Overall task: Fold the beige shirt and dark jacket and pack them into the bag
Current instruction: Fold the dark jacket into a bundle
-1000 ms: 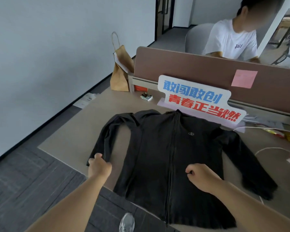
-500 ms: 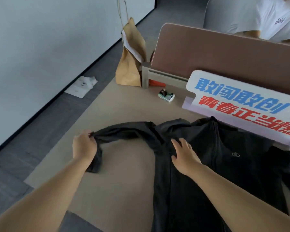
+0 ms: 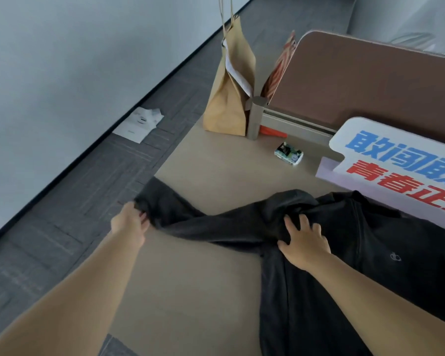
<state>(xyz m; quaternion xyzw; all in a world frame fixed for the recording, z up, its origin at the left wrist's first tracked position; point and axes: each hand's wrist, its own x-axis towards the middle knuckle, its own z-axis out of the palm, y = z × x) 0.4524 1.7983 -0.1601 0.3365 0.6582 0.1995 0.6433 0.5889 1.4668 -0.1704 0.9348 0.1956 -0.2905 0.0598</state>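
Table [image 3: 190, 291]: tan, filling the lower middle of the frame; dark floor along its left edge.
Jacket [image 3: 370, 265]: dark, zipped, lying flat on the table at lower right; fabric now bunched at the shoulder, where it lay smoother half a second ago.
Divider [image 3: 357, 80]: brown, upper right, behind the jacket.
Sign [image 3: 396, 155]: white with blue and red characters, right edge, just above the collar.
Bag [image 3: 229, 98]: brown paper, upright at top centre, touching the divider post, well apart from the jacket.
Sleeve [image 3: 203, 224]: stretched out towards the left table edge, cuff reaching the edge; earlier folded back with the cuff drooping below the hand.
Right hand [image 3: 305, 242]: flat, fingers spread, pressing on the jacket's shoulder, as before.
Left hand [image 3: 129, 224]: fingers curled, gripping the sleeve near the cuff, as before.
Packet [image 3: 288, 153]: small, green and white, on the table between bag and sign.
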